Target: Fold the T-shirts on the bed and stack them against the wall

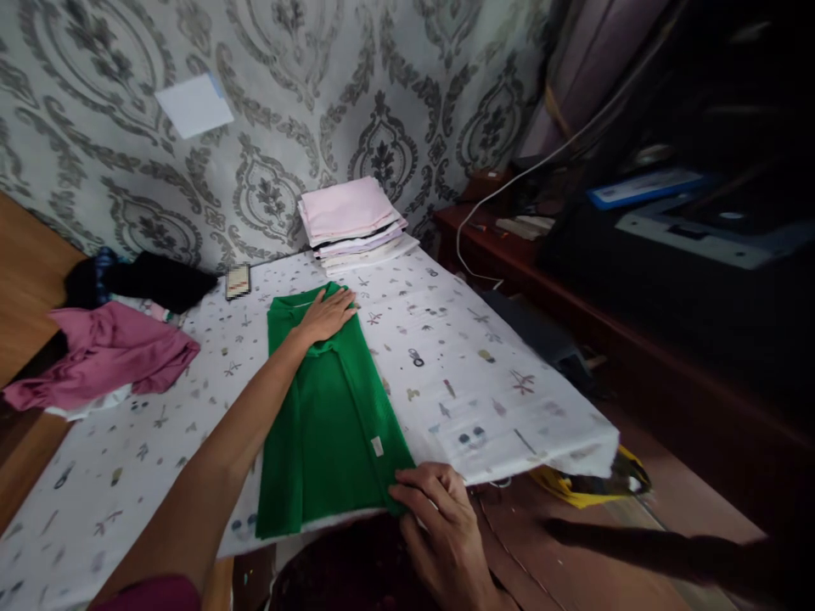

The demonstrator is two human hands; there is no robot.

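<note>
The green garment (337, 433) lies flat on the white patterned cloth (484, 390) covering the table, its long sides folded inward into a long, narrow panel. Its long axis runs from the table's near edge toward the wall, the far end leaning slightly left; the collar (293, 299) points away from the person and the hem faces them, at the near edge. A small white tag (378, 445) shows on the right-hand fold, close to the hem.

The left hand (327, 316) rests palm down by the collar, fingers extended, pressing on the fabric without gripping it. The right hand (439, 518) has the near right corner pinched between thumb and fingers (the thumb is partly hidden).

Just beyond the collar, near the wall (273, 187), stands a stack of folded clothes (353, 225), pale pink on top. Farther left are a small rectangular item (238, 282), a black cloth (159, 284) and a crumpled pink garment (120, 352).
</note>
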